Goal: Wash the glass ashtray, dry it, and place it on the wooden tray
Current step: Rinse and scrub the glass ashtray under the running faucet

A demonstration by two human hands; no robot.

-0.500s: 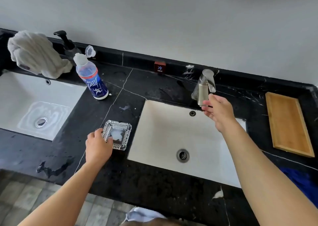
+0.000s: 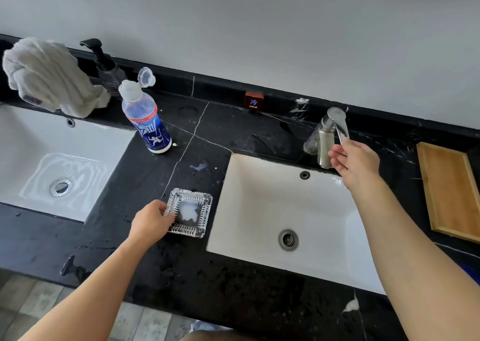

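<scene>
We are early in the wash. The glass ashtray [image 2: 189, 213] sits flat on the black bench [image 2: 259, 283], just left of the right-hand sink [image 2: 262, 210], with a white puddle, probably soap, pooled in its well. No water runs from the faucet [image 2: 327, 135] at the back rim of that sink, so rinsing, drying and the transfer are all ahead of us.

Our left hand [image 2: 150, 222] has its grip closed on the ashtray's left edge, fingers curled over the rim, and the glass rests on the bench rather than being lifted. Our right hand [image 2: 354, 162] is at the faucet, fingers loosely spread against the lever and spout; we cannot tell whether that grip has truly closed on the lever.

The open soap bottle [image 2: 145, 117] stands well behind and left of the sink, its cap flipped up. The white towel [image 2: 49, 77], our likely drying cloth, lies much farther left, past the bottle, at the back of a second basin [image 2: 31, 143]. The wooden tray [image 2: 450, 190] is empty and lies right of the sink, beyond the faucet.

For room: the bench strip between ashtray and sink rim is narrow and bare, so the move into the bowl looks short and unobstructed. The bench looks wet, and soapy glass may slip. The tray lies close to the picture's right edge, and we must cross the open bowl to reach it.
</scene>
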